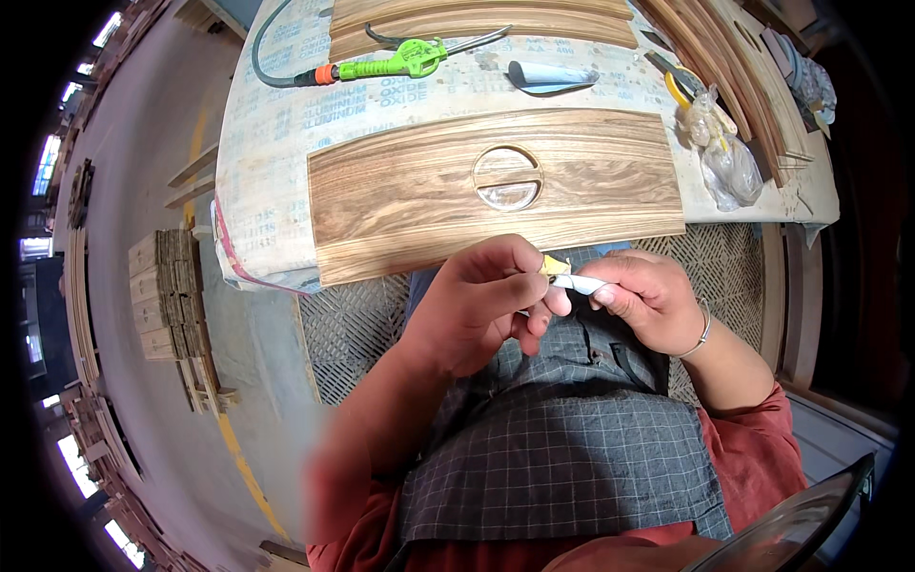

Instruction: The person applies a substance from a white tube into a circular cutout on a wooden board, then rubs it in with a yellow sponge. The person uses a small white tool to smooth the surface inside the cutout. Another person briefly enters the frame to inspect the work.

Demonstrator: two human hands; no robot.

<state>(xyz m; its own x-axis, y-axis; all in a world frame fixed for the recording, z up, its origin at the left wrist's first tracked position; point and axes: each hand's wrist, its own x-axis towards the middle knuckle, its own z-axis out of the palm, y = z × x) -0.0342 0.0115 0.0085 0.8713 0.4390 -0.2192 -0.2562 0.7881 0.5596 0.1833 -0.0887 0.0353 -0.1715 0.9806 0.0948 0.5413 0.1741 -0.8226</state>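
Above my lap, just off the near edge of the wooden panel, both hands meet. My left hand [481, 305] pinches a small yellow piece [553, 265] between thumb and forefinger. Between thumb and fingers of my right hand [653, 297] is a narrow white strip [579, 283], perhaps folded or rolled. Its left end reaches the left fingertips, beside the yellow piece; whether the two are joined I cannot tell. The striped wooden panel [400, 195] lies flat on the table and has a round recess [508, 178] crossed by a thin bar.
A green air gun [415, 59] with a hose and a rolled sheet [553, 78] rest on the covered table [257, 181]. At the right are yellow-handled pliers [680, 86], a clear plastic bag [730, 172] and long wooden strips [710, 67]. Stacked boards [167, 296] stand on the floor at left.
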